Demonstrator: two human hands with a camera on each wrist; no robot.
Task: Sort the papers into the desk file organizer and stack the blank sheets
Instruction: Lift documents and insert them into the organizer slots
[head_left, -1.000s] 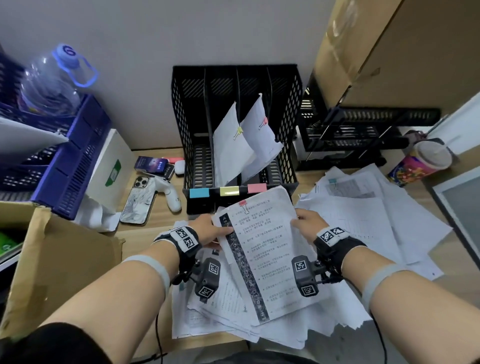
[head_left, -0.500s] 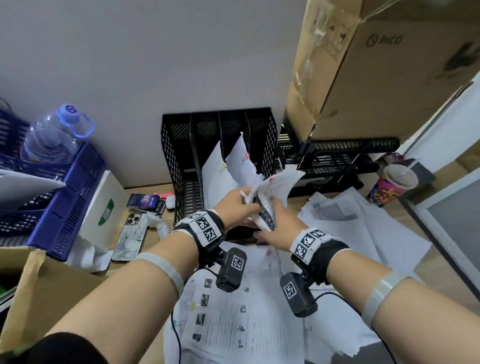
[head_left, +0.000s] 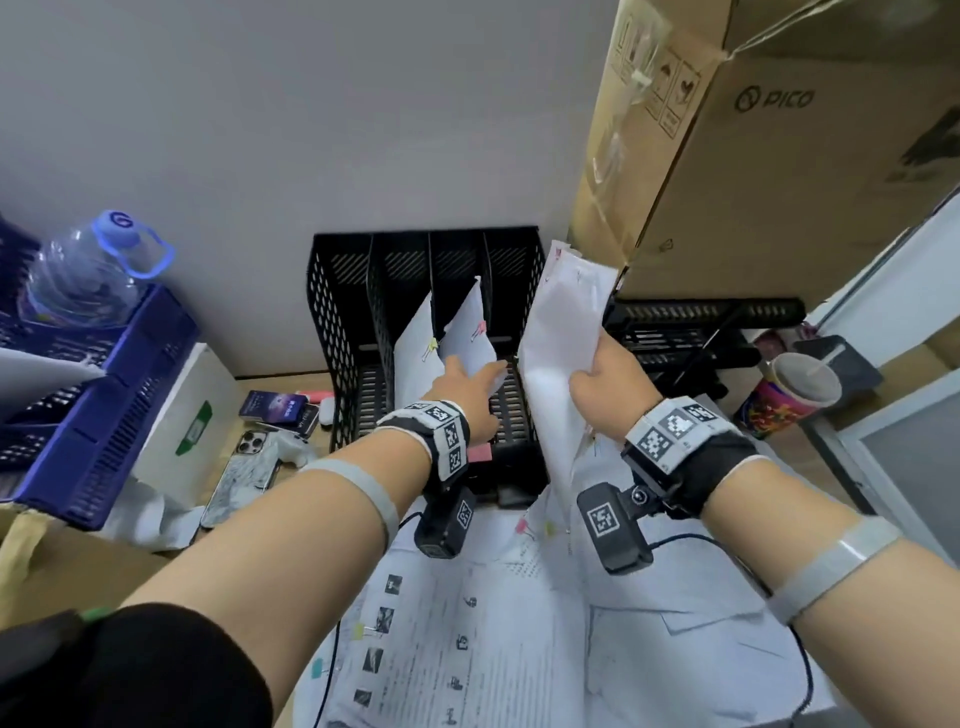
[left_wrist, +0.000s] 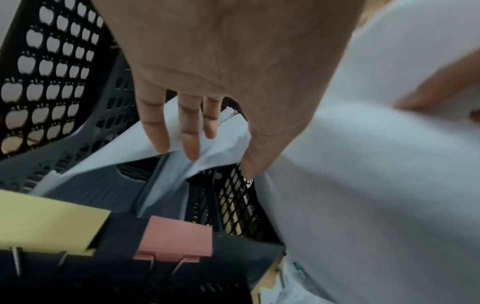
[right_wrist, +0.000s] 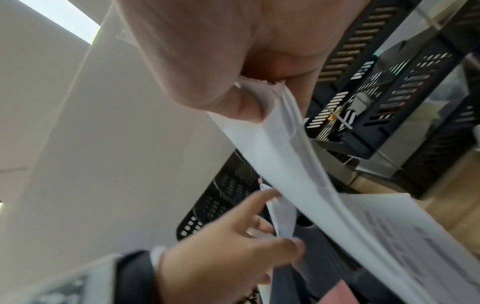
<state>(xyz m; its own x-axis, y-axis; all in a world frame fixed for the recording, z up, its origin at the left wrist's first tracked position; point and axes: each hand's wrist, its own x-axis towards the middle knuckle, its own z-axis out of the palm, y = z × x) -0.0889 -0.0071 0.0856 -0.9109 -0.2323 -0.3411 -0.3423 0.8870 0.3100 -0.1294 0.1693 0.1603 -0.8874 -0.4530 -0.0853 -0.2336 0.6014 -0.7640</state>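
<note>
Held papers: a thin bundle of white printed sheets, upright and slightly bowed, raised at the right edge of the organizer, its lower end hanging down to the loose sheets on the desk.
Right hand: the right hand grips the bundle at its right edge, thumb and fingers pinched on it; the right wrist view shows the paper edge clamped in the fold of the hand.
Left hand: the left hand reaches into the organizer, fingers straight and spread, fingertips touching the filed white sheet and pushing it leftward; it holds nothing.
Organizer: a black perforated plastic desk file organizer with 4 upright slots, standing against the wall. 2 clipped white sheets lean in the middle slots, 1 with a yellow clip, 1 with a pink clip.
Labels: a yellow sticky tab and a pink sticky tab sit on the organizer's front lip.
Desk pile: loose printed white pages cover the wooden desk under both forearms.
Left side: a blue plastic crate bearing a clear water jug; a phone in a marbled case lies near it.
Right side: a large brown cardboard box above black trays; a colourful paper cup.
</note>
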